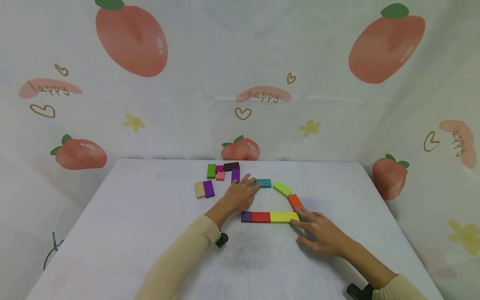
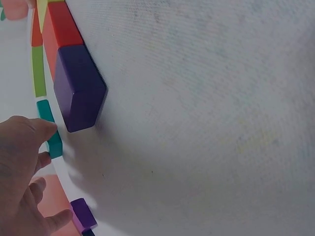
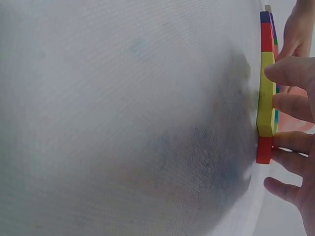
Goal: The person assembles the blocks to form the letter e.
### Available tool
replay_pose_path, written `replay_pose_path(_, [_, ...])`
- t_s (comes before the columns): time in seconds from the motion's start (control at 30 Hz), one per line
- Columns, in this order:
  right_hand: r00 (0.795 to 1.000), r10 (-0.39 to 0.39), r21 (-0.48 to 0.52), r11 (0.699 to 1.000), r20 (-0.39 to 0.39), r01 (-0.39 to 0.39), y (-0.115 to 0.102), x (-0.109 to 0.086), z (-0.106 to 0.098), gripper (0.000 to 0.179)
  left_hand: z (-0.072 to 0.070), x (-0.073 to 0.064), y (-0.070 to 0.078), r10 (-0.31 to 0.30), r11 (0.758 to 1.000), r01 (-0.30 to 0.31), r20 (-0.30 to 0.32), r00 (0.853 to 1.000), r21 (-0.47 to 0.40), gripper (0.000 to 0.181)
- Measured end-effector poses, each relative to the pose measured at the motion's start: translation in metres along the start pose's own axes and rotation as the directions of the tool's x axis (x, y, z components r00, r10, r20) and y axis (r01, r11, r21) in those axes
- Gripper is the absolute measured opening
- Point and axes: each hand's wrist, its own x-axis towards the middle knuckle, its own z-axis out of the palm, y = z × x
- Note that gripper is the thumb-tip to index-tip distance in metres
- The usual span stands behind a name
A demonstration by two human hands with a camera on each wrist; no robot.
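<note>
My left hand (image 1: 241,194) is low over the table with its fingers spread. Its thumb side lies against a teal block (image 1: 265,183), while the other fingertips reach toward an upright purple block (image 1: 235,174). At the right, my right hand (image 1: 321,234) has its fingers extended. Those fingertips rest at the right end of a long yellow block (image 1: 281,217) and the lower end of an orange block (image 1: 294,201). Left of the yellow block, a red block (image 1: 260,217) and a dark purple block (image 2: 81,88) continue the straight row. A lime block (image 1: 282,188) lies between the teal and orange ones.
Behind my left hand are a black block (image 1: 231,166), a green block (image 1: 211,171), a magenta block (image 1: 219,168) and a pink block (image 1: 220,176). A beige block (image 1: 200,190) touches another purple block (image 1: 208,188). A fruit-printed cloth (image 1: 202,116) hangs behind the white table (image 1: 131,216).
</note>
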Motion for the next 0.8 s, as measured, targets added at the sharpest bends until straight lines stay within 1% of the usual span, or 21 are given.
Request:
replay_pose_path(0.1, [1.000,0.000,0.003,1.000,-0.001,0.000,-0.0004,-0.0003,-0.0002,0.047,0.0004,0.0007,0.0002,-0.004,1.000,0.004,0.009,1.000,-0.002,0.051])
replay_pose_path(0.3, [1.000,-0.020,-0.005,1.000,-0.021,0.020,-0.0005,-0.0001,0.0001,0.047,-0.0005,0.0009,0.0016,0.006,1.000,-0.006,-0.008,1.000,-0.013,0.049])
replay_pose_path(0.57, [0.999,-0.028,-0.013,1.000,-0.020,0.027,-0.0003,0.0000,-0.0001,0.047,-0.0015,0.0010,0.0025,0.013,1.000,-0.013,-0.017,1.000,-0.016,0.048])
replay_pose_path(0.8, [1.000,-0.022,-0.009,1.000,-0.013,0.022,0.0001,-0.0001,-0.0006,0.047,-0.0027,0.0027,0.0028,0.006,0.999,-0.006,0.001,1.000,-0.033,0.049])
